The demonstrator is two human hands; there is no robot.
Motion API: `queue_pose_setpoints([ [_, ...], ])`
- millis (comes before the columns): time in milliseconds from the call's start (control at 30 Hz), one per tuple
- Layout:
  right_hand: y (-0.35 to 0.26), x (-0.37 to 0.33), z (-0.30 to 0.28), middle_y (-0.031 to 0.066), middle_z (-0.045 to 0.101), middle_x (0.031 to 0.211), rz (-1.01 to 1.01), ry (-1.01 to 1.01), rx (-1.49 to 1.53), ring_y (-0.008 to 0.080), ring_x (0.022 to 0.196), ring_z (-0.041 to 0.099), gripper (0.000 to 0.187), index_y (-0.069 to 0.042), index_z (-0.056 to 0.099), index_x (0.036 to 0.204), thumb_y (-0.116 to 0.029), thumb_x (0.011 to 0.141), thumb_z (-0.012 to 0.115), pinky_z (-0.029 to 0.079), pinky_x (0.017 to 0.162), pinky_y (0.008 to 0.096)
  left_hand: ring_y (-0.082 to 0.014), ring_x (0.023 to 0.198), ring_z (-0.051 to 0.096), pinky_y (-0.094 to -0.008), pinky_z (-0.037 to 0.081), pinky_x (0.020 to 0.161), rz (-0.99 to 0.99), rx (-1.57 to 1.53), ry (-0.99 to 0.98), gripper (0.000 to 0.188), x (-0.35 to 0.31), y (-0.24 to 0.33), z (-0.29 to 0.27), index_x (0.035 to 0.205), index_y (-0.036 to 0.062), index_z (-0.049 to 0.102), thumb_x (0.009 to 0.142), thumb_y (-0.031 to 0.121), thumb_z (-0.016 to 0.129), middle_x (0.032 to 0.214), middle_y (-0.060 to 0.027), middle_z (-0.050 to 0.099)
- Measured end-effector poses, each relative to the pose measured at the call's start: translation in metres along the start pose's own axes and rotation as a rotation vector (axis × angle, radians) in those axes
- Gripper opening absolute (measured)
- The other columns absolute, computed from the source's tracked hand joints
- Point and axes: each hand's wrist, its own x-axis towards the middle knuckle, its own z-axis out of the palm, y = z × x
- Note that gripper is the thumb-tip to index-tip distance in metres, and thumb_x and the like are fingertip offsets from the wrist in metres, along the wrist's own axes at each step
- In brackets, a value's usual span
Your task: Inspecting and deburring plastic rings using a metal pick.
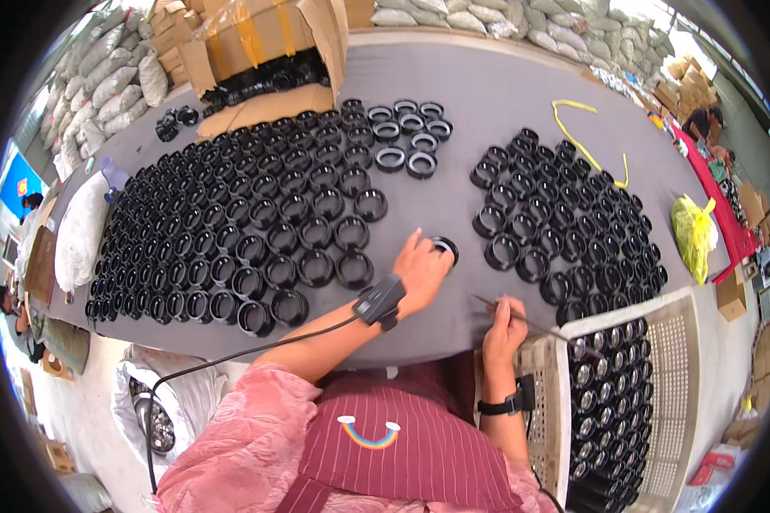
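My left hand [423,272] is closed on a black ring [444,249] with a pale inner face, at the middle of the grey table [436,329]. Close to the table's front edge, my right hand [504,327] grips a thin dark rod [541,325]. One end of the rod points toward the ring and the other slants right over a crate; its exact kind does not show. Left of my left hand, many black rings [315,268] stand in tight rows. A looser group of black rings [533,265] lies to the right. Several pale-lined rings [391,159] sit farther back.
A pale plastic crate [676,376] full of black cylindrical parts stands at my right. An open cardboard box [261,38] of black parts lies at the back. A yellow strap [577,145] and a yellow bag [693,235] are at the right; a white sack [81,231] is left.
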Motion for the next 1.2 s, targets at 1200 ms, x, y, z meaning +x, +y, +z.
queue_pose_setpoints([
  [1200,-0.119,-0.004,0.033,0.0152,0.063,0.075,-0.147,-0.509,-0.474,0.0366,0.07,0.061,0.007,-0.002,0.062,0.082,-0.005,0.088,0.062,0.048,0.063,0.0423,-0.0347,0.111,0.06,-0.0462,0.045,0.097,0.021,-0.719,0.109,0.023,-0.129,-0.015,-0.041,0.095,0.0069,0.065,0.074,0.011,0.076,0.119,-0.0167,0.062],
])
